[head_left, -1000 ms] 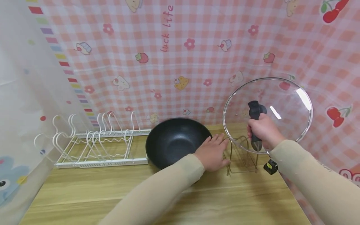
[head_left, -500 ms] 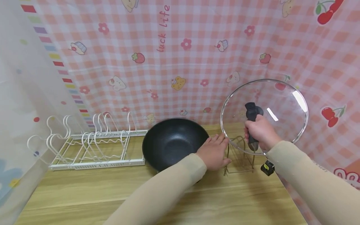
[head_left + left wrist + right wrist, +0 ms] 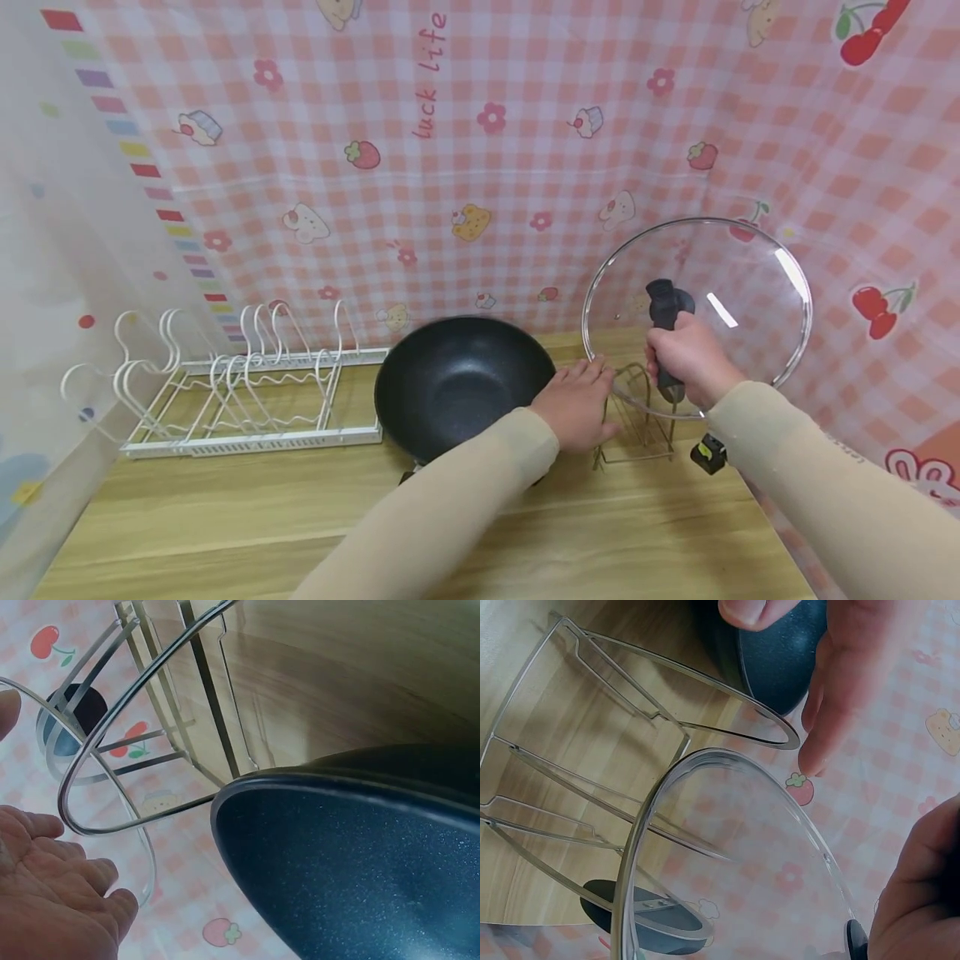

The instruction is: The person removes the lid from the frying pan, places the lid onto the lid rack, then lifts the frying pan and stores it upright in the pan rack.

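Observation:
My right hand grips the black handle of a large clear glass lid with a metal rim. The lid is tilted up on its edge, its lower rim among the loops of a small wire rack; whether it bears on the rack, I cannot tell. My left hand reaches between a black wok and this rack, fingers extended. In the left wrist view those fingers lie close to a rack loop, holding nothing; contact is unclear. The wok stands tilted, its inside facing me.
A white wire rack with several upright loops stands on the wooden table left of the wok. Checked cloth hangs behind and to the right. A dark round piece shows at the small rack's end.
The lid has come down slightly in my right hand's grip. My left hand has shifted a little right, closer over the small rack. The whole head view has drifted slightly.

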A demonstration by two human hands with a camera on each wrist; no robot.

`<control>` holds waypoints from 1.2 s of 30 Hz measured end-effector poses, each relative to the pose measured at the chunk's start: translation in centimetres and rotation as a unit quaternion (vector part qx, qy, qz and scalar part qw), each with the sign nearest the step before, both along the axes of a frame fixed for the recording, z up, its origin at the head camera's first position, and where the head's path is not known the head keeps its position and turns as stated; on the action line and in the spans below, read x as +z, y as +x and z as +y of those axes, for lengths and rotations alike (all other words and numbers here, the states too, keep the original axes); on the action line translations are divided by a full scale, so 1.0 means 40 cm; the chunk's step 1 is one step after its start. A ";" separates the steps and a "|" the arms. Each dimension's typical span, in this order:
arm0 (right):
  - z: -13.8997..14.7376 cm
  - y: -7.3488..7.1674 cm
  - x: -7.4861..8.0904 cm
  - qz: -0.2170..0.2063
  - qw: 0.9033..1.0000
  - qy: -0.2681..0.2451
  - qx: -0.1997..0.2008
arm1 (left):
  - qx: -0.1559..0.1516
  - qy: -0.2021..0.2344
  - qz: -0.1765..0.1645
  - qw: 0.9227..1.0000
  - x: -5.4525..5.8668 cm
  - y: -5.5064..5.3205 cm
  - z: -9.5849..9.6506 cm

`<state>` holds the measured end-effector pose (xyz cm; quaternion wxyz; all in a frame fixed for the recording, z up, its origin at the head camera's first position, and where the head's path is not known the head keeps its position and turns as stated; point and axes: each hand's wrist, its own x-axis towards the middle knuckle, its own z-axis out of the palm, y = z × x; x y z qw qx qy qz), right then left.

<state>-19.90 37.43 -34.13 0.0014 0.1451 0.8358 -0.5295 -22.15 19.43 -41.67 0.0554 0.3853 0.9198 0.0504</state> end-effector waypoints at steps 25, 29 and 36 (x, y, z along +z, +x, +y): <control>-0.003 0.014 -0.039 -0.032 0.999 0.008 0.025 | 0.022 -0.007 0.033 0.999 -0.050 -0.025 0.017; -0.004 0.014 -0.052 -0.034 0.999 0.016 0.024 | 0.027 -0.007 0.047 0.999 -0.040 -0.014 0.016; -0.011 0.011 -0.076 -0.040 0.998 0.016 0.038 | 0.037 -0.005 0.055 0.998 -0.039 -0.005 0.010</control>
